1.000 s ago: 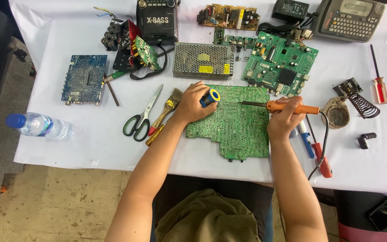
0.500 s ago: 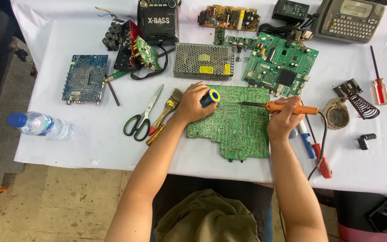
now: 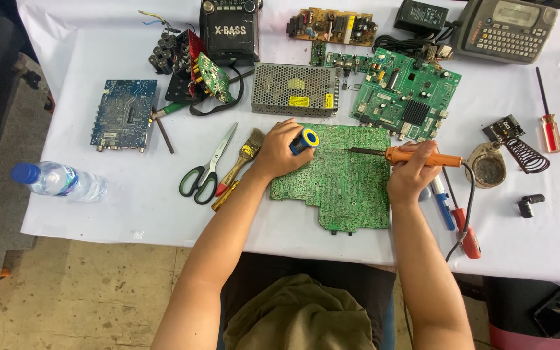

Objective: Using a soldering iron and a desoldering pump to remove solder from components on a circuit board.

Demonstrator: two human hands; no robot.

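Head view, looking down on a white-covered worktop [image 3: 85,233]: a person soldered at a large green circuit board [image 3: 341,188] that lay flat at the near middle, solder side up. The right hand [image 3: 413,175] was closed in a firm grip round the orange handle of a soldering iron [image 3: 416,155], the dark tip pointing left and resting low over the board's upper part. The left hand [image 3: 280,152] pinched a small blue-and-yellow spool of solder [image 3: 304,140] at the board's top left corner; any wire fed from it was too fine to make out. To do this step well, it seemed wise to steady both wrists on the board's edges, bring solder to the heated joint rather than to the tip, and keep the cable [image 3: 466,207] from dragging. Scissors [image 3: 205,172], a brush [image 3: 244,152] and a water bottle [image 3: 59,181] lay to the left.
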